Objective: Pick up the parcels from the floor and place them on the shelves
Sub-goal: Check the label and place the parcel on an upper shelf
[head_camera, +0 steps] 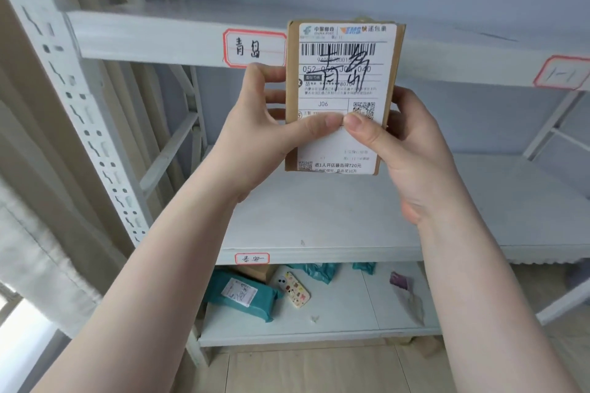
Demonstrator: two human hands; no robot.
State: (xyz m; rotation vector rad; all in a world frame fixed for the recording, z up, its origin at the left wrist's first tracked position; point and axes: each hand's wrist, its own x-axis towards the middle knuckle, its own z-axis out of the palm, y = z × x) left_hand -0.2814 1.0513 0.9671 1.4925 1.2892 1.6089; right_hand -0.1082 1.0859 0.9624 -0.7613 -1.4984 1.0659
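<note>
White metal shelving (178, 38) fills a pale blue-walled room above a light wood floor (319, 370). Three red-bordered handwritten labels (254, 47) mark its edges. Both hands hold one flat brown cardboard parcel (343, 96) with a white shipping label upright before the top shelf: left hand (255, 137) and right hand (412, 150) each grip a side, thumbs pressed on its face. Several teal mailer bags (242, 293) lie on the lowest shelf.

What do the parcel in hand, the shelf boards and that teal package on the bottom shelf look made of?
Parcel: brown cardboard with a matte white paper label.
Shelf boards: likely white-painted metal, judging by the slotted uprights.
Teal package: apparently a soft plastic mailer, slightly glossy and wrinkled.
</note>
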